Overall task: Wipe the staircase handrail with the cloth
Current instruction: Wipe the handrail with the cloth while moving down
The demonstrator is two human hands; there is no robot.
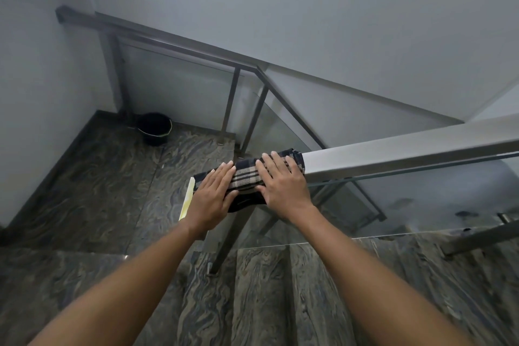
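A square steel handrail (393,153) runs from the right edge toward the middle of the view and ends above the stairs. A dark plaid cloth (247,174) is draped over its near end. My left hand (212,195) lies flat on the cloth's left part, fingers together. On the cloth's right part my right hand (283,180) presses flat, next to the bare steel. A yellow strip (187,199) shows under the left hand at the rail's end.
A second handrail (174,39) with steel posts and glass panels borders the lower landing. A black bucket (154,128) stands in the landing's far corner. Glass panels (421,205) hang below the near rail. Dark marbled steps (252,289) descend below me.
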